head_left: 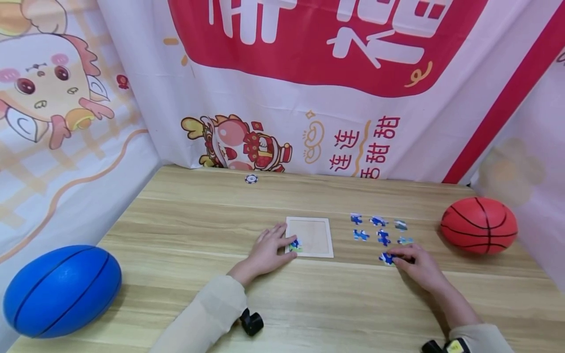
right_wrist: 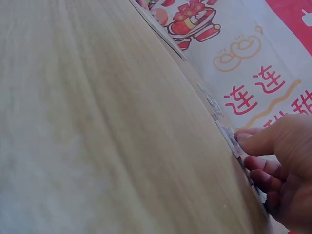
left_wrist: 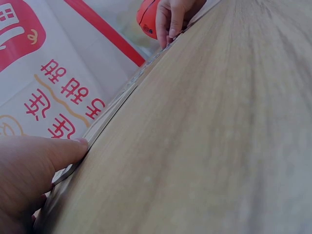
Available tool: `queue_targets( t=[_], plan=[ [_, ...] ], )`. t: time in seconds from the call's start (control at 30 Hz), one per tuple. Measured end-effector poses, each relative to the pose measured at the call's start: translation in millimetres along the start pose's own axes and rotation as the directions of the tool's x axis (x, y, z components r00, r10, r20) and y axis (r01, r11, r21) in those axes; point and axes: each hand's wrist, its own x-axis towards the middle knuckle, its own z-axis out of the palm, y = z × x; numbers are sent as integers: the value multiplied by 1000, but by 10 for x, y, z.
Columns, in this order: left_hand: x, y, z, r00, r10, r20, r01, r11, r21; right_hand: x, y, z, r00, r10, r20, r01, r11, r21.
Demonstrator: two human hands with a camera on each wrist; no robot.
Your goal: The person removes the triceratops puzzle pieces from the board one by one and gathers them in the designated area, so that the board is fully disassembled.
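Left hand (head_left: 268, 251) flat, fingers spread; right hand (head_left: 417, 264) palm-down, fingers bent.

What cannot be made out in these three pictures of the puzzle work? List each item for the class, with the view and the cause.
- Picture on the loose puzzle pieces: head view, too small to read.
- Piece under the right hand: head view, fingers cover most of it.
- Puzzle tray surface: left wrist view, seen edge-on only.
- Loose pieces: right wrist view, blurred and edge-on.
- Small round token: head view, too small to identify.
- Left hand fingertips: left wrist view, cut off by the frame edge.
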Motion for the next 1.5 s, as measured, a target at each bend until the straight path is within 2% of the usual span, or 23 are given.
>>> queue_targets(
  t=[0.23, 0.3, 0.4, 0.53, 0.67, 0.8, 1.0, 1.13, 1.33, 1.5],
  plan=[
    [-7, -11, 0, 1000, 7, -11, -7, 1000, 28, 28, -180, -67, 998, 54, 46, -57, 996, 66],
    [-2, -13, 10, 1000, 8, -5, -8, 1000, 28, 42, -285, -86, 999, 37, 35, -39, 997, 69],
    [7, -17, 20, 1000, 1, 0, -1, 1000, 25, 101, -485, -47, 999, -52, 0, 52, 996, 78],
    [7, -28, 16, 1000, -12, 0, 12, 1000, 9, 238, -788, 150, 988, -156, -6, 155, 977, 149],
    [2, -37, 1, 1000, -14, -8, 13, 1000, -16, 398, -1069, 431, 983, -172, 67, 153, 964, 219],
    [11, -43, -16, 1000, -10, -4, 10, 1000, -26, 552, -1263, 698, 969, -185, 161, 150, 966, 209],
    [10, -77, -74, 999, -33, 24, 34, 997, -65, 680, -1364, 983, 927, -302, 223, 261, 945, 197],
    [2, -126, -121, 998, -55, 45, 57, 997, -59, 671, -1392, 1072, 936, -278, 214, 238, 951, 197],
    [-5, -166, -128, 996, -37, 76, 37, 999, -6, 643, -1379, 1159, 958, -235, 163, 214, 967, 139],
    [-5, -157, -127, 995, -47, 85, 47, 999, 2, 628, -1373, 1205, 958, -256, 127, 237, 960, 147]
  ],
)
